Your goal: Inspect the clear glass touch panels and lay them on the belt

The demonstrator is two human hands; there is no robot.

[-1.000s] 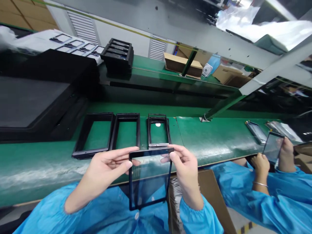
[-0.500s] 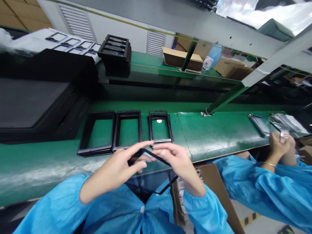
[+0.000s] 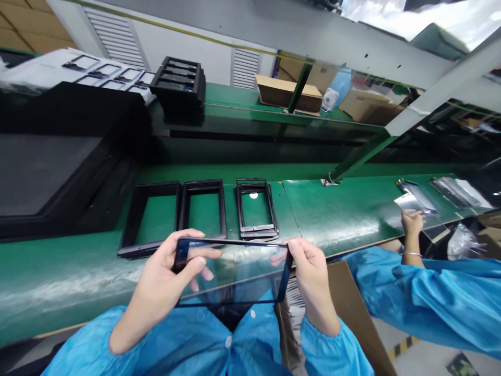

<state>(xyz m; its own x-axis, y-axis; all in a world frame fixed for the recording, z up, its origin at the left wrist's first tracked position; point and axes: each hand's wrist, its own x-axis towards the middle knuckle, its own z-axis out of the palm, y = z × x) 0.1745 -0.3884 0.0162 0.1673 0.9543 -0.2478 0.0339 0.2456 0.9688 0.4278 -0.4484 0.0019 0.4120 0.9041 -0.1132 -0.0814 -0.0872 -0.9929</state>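
L hand [image 3: 162,279] + R hand [image 3: 314,277] gripping black-bordered clear panel [image 3: 237,274], prob. inspecting
Blk rectangular frames [image 3: 183,206] beyond grip; next move prob. needs edge-hold

Left grip [image 3: 165,272] and right grip [image 3: 313,274] both pinched, level; forearms [image 3: 133,322] angled inward.

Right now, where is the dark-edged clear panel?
At the head view's lower middle, the clear panel is held by the left hand and right hand, with black frames beyond it on the green bench.
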